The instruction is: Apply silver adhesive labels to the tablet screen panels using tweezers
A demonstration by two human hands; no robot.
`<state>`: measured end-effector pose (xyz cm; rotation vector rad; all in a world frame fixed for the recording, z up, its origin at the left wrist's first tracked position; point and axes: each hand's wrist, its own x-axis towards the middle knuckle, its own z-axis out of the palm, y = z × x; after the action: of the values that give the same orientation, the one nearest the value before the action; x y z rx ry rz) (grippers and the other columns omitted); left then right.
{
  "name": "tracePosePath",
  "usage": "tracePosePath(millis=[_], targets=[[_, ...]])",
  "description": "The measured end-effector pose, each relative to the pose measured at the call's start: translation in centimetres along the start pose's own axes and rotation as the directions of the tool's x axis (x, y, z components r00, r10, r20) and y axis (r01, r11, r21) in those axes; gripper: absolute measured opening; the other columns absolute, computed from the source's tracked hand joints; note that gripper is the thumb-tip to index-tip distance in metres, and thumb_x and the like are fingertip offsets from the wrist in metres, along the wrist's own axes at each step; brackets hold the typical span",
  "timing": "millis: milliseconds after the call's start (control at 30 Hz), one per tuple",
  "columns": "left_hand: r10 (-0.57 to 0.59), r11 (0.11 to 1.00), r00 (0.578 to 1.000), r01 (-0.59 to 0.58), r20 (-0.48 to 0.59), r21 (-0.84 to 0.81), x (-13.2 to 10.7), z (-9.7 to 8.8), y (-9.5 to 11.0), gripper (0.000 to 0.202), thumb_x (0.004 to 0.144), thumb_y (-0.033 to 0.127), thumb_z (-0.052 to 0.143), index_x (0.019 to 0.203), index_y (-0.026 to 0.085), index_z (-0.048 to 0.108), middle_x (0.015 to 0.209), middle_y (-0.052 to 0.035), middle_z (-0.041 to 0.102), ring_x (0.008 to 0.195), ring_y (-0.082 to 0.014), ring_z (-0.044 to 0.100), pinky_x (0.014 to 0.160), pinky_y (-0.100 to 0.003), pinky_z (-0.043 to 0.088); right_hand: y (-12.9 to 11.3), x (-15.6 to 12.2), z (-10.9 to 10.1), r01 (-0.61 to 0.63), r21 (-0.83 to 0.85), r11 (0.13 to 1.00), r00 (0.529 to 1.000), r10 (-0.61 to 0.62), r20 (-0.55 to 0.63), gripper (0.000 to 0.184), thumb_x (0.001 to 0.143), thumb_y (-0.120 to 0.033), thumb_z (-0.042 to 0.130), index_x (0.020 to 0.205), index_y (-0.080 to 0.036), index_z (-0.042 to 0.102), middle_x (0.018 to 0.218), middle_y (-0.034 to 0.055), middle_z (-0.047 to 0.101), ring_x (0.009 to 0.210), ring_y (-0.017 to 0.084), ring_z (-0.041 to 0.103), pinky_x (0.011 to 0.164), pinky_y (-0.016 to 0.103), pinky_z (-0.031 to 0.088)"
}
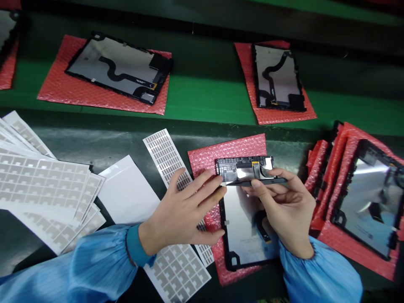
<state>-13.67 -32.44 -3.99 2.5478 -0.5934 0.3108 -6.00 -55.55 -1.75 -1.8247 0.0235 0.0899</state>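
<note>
A black-framed tablet display panel (244,223) lies on a pink-red bubble wrap sheet (227,151), with a flex cable on its silver back. My right hand (284,210) pinches a slim black bar (265,182) between thumb and fingers, across the panel's far end. My left hand (186,206) rests with extended, parted fingers, their tips touching the panel's left edge. Under that hand lies a strip of grey die-cut pads on white backing (166,158). The hand hides part of this strip.
Several pad sheets (41,185) and a blank white sheet (126,193) lie at left. Another pad sheet (176,273) lies below my left wrist. Framed panels on red wrap (120,69) rest on a green belt (205,101) ahead. A stack of panels (362,198) sits at right.
</note>
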Motion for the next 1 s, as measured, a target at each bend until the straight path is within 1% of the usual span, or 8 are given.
tracePosePath(millis=[233, 333, 433, 567, 667, 733, 867, 1000], targets=[[-0.02, 1.0, 0.995, 0.019, 0.094, 0.016, 0.3, -0.2, 0.5, 0.079, 0.095, 0.073, 0.052, 0.152, 0.019, 0.051, 0.16, -0.0069, 0.051, 0.151, -0.0303, 0.041, 0.128, -0.061, -0.017, -0.2, 0.5, -1.0, -0.035, 0.044, 0.998, 0.998, 0.037, -0.051, 0.051, 0.088, -0.038, 0.087, 0.133, -0.024, 0.065, 0.08, -0.0006, 0.08, 0.074, 0.02, 0.08, 0.078, 0.025, 0.068], [-0.083, 0.993, 0.991, 0.074, 0.101, 0.087, -0.8, -1.2, 0.3, 0.087, 0.094, 0.078, 0.053, 0.155, 0.016, 0.047, 0.161, -0.0124, 0.047, 0.153, -0.0352, 0.039, 0.127, -0.066, -0.015, -1.4, -0.2, -2.1, 0.016, -0.004, 1.0, 0.998, -0.016, 0.061, 0.051, 0.088, -0.036, 0.087, 0.134, -0.023, 0.069, 0.079, 0.0006, 0.079, 0.07, 0.019, 0.08, 0.074, 0.023, 0.068], [-0.17, 0.975, 0.978, 0.149, 0.124, 0.164, -2.5, -3.0, -1.2, 0.089, 0.093, 0.079, 0.054, 0.156, 0.017, 0.047, 0.163, -0.016, 0.045, 0.153, -0.0393, 0.038, 0.126, -0.069, -0.012, -2.8, -1.2, -2.9, 0.147, -0.153, 0.977, 0.969, -0.111, 0.22, 0.027, 0.087, -0.028, 0.087, 0.112, -0.022, 0.077, 0.084, 0.0021, 0.08, 0.069, 0.019, 0.079, 0.067, 0.022, 0.067], [-0.085, 0.986, 0.986, 0.064, 0.142, 0.151, -4.3, -5.6, -3.3, 0.071, 0.102, 0.062, 0.055, 0.158, 0.02, 0.043, 0.163, -0.0124, 0.045, 0.153, -0.0337, 0.04, 0.127, -0.066, -0.015, -3.4, -2.2, -2.4, 0.327, -0.156, 0.932, 0.786, -0.176, 0.592, 0.01, 0.097, -0.025, 0.076, 0.106, -0.025, 0.074, 0.1, 0.003, 0.079, 0.085, 0.019, 0.079, 0.071, 0.023, 0.066], [-0.103, 0.987, 0.995, 0.104, -0.013, 0.12, -5.7, -6.3, -1.9, 0.04, 0.103, 0.044, 0.062, 0.139, 0.026, 0.061, 0.146, -0.0061, 0.063, 0.138, -0.0274, 0.057, 0.129, -0.06, 0.007, -2.7, -2.7, -0.9, 0.417, -0.122, 0.901, 0.625, -0.186, 0.758, 0.013, 0.104, -0.025, 0.065, 0.116, -0.026, 0.068, 0.112, 0.005, 0.075, 0.099, 0.021, 0.076, 0.083, 0.027, 0.065], [-0.174, 0.979, 0.976, 0.186, -0.134, 0.081, -6.9, -5.6, 0.2, 0.029, 0.099, 0.046, 0.067, 0.121, 0.026, 0.069, 0.127, -0.0031, 0.073, 0.12, -0.0235, 0.066, 0.121, -0.053, 0.024, -2.0, -3.2, 0.1, 0.454, -0.115, 0.884, 0.591, -0.202, 0.781, 0.014, 0.103, -0.025, 0.066, 0.118, -0.025, 0.066, 0.112, 0.0043, 0.074, 0.1, 0.019, 0.076, 0.087, 0.027, 0.063], [-0.21, 0.974, 0.957, 0.223, -0.2, 0.043, -9.2, -3.5, 3.1, 0.031, 0.095, 0.049, 0.074, 0.115, 0.025, 0.071, 0.113, -0.0002, 0.077, 0.107, -0.0213, 0.068, 0.105, -0.047, 0.031, -1.3, -4.3, 1.3, 0.361, -0.05, 0.931, 0.601, -0.192, 0.776, 0.02, 0.098, -0.023, 0.076, 0.116, -0.026, 0.069, 0.109, 0.0003, 0.077, 0.094, 0.016, 0.078, 0.087, 0.022, 0.064], [-0.205, 0.975, 0.953, 0.219, -0.222, 0.038, -9.9, -2.3, 3.0, 0.016, 0.098, 0.041, 0.074, 0.105, 0.027, 0.074, 0.108, 0.0042, 0.078, 0.105, -0.0196, 0.068, 0.103, -0.046, 0.029, -1.6, -5.1, 2.2, 0.323, 0.015, 0.946, 0.647, -0.232, 0.727, 0.018, 0.092, -0.02, 0.082, 0.108, -0.026, 0.077, 0.105, -0.0002, 0.08, 0.093, 0.017, 0.079, 0.089, 0.021, 0.064]])
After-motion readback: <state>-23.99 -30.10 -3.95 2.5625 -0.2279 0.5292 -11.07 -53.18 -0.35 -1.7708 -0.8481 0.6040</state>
